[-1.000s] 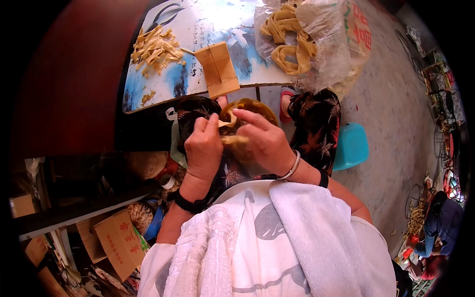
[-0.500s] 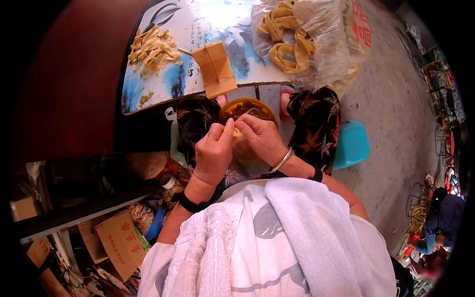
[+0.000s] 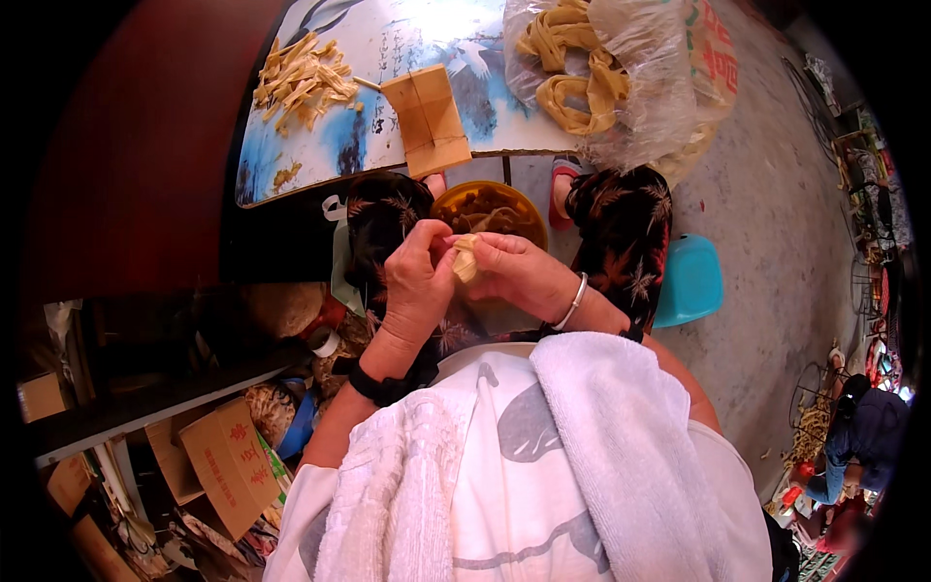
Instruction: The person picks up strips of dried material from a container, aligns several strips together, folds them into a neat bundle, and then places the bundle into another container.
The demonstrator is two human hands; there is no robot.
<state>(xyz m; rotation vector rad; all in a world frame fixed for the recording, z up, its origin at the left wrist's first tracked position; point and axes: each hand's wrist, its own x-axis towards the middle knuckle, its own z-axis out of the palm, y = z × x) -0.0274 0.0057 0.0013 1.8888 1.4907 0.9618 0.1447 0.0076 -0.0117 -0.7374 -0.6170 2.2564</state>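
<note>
Pinching one pale folded strip (image 3: 466, 258), left hand (image 3: 417, 286) and right hand (image 3: 519, 274) close fingers round it; one amber bowl (image 3: 490, 208) below.

Our 1 head view, looking straight down

We see from the person's head, close above the left hand (image 3: 417, 281) and right hand (image 3: 519, 276); the table (image 3: 388, 145) bends along the top rim, the concrete floor (image 3: 766, 242) curves at right.
</note>
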